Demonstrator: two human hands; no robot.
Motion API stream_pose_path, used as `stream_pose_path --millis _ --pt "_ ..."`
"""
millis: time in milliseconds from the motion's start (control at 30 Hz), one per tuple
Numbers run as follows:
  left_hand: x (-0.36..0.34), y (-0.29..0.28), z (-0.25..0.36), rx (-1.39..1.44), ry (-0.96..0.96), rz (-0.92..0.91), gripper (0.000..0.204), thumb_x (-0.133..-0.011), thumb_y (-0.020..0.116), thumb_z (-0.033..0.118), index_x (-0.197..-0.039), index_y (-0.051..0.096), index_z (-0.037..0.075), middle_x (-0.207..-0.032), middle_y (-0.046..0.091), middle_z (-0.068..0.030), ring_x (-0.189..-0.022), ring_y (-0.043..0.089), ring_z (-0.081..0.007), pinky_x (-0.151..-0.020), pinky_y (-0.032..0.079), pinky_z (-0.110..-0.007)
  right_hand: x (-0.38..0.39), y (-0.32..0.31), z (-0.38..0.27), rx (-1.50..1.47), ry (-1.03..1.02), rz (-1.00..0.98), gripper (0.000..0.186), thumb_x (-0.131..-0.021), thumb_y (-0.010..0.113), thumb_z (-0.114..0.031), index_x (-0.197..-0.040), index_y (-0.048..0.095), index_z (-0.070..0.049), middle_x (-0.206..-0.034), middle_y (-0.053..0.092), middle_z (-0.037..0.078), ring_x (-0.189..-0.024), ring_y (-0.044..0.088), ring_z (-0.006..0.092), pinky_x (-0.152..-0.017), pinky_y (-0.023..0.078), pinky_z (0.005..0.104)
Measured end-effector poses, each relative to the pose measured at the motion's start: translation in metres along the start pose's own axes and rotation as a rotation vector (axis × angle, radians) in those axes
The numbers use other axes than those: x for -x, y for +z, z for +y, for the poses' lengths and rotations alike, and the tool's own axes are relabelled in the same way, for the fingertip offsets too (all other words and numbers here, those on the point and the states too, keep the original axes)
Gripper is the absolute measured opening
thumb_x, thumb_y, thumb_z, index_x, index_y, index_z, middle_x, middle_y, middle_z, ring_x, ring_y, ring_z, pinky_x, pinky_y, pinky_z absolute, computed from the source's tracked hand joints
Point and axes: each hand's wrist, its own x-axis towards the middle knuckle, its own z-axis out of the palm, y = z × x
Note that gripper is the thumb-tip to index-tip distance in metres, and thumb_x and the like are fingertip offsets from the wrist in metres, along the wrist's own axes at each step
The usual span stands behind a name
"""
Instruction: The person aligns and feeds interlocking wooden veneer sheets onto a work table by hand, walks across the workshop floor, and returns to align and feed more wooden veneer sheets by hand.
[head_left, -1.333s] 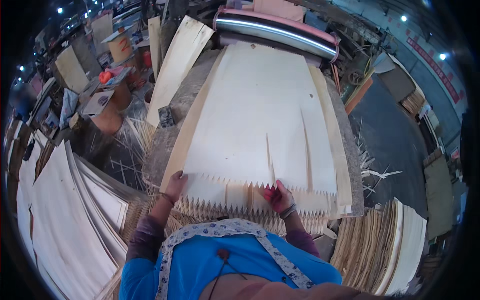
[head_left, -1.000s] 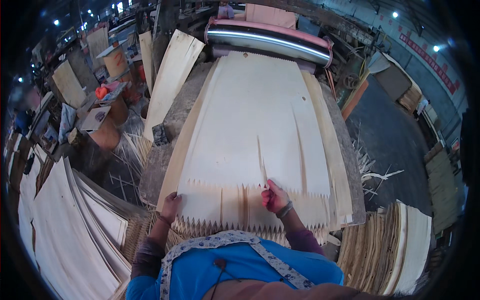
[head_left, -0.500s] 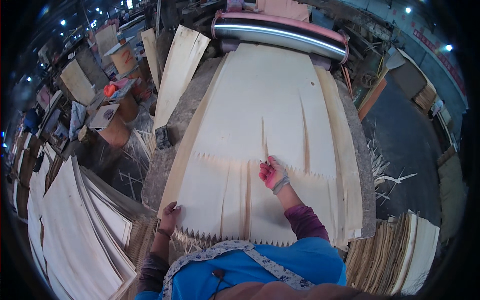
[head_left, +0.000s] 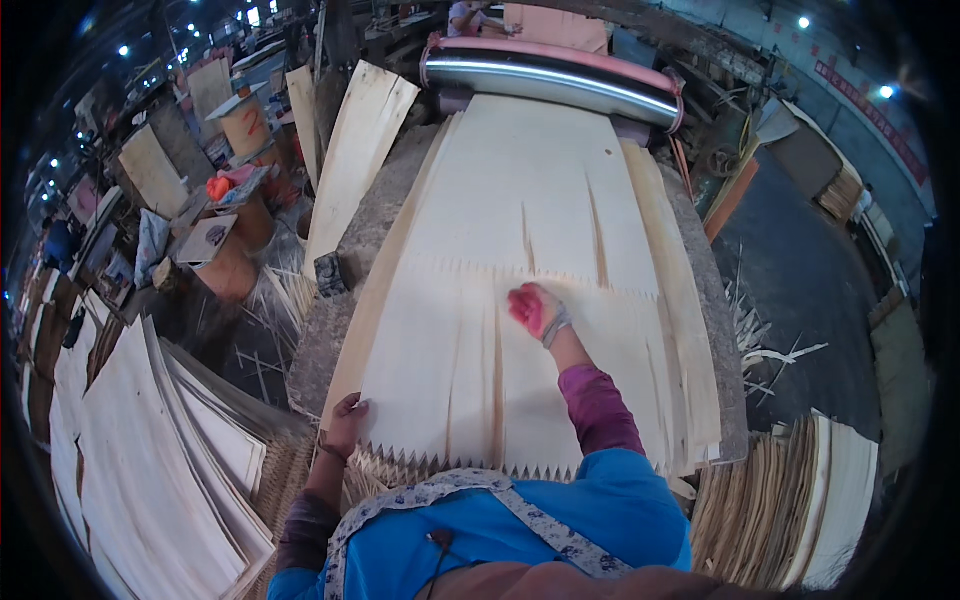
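A pale wood veneer sheet [head_left: 425,370] with a saw-toothed near edge lies in front of me. It meets a farther veneer sheet [head_left: 480,190] along a zigzag seam; that one has long brown splits and a small dark knot. My left hand [head_left: 347,420] is closed on the near sheet's left edge, close to its toothed corner. Just below the seam, right of the middle, my right hand [head_left: 538,310] rests over the veneer with curled fingers. A grey wrap circles its palm and wrist, and its fingers look pink. Whatever is inside the fingers is hidden.
A shiny metal roller [head_left: 550,82] spans the far end. More veneer is piled at the left [head_left: 150,450] and a stack [head_left: 770,500] stands at the right. Brown drums [head_left: 225,270] stand far left, wood scraps [head_left: 770,350] lie right. Another person [head_left: 467,20] is beyond the roller.
The far sheet and the seam have shifted away from me, toward the roller. My right hand has moved slightly farther, its fingers now lower and more curled. The left hand stays at the edge.
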Motion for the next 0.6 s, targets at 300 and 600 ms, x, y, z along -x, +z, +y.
stream_pose_path --millis 300,600 --pt "-0.011 -0.008 -0.006 -0.023 0.042 -0.094 0.024 -0.084 0.051 0.007 -0.106 0.052 0.0 -0.088 0.061 -0.0059 -0.075 0.057 -0.011 -0.068 0.047 -0.024 0.199 0.0 0.084 0.281 0.122 -0.056 0.038 -0.086 0.052 -0.031 -0.116 0.048 -0.008 -0.104 0.057 0.01 -0.095 0.056 0.0239 -0.082 0.045 0.0389" --pt "0.01 0.018 0.06 0.065 0.099 -0.403 0.037 -0.081 0.05 -0.001 -0.117 0.044 -0.002 -0.104 0.057 -0.0086 -0.094 0.055 -0.016 -0.08 0.046 -0.028 0.317 -0.017 0.145 0.136 0.47 -0.195 0.051 -0.086 0.042 -0.051 -0.117 0.052 -0.012 -0.101 0.06 0.004 -0.084 0.057 0.0149 -0.071 0.044 0.0317"
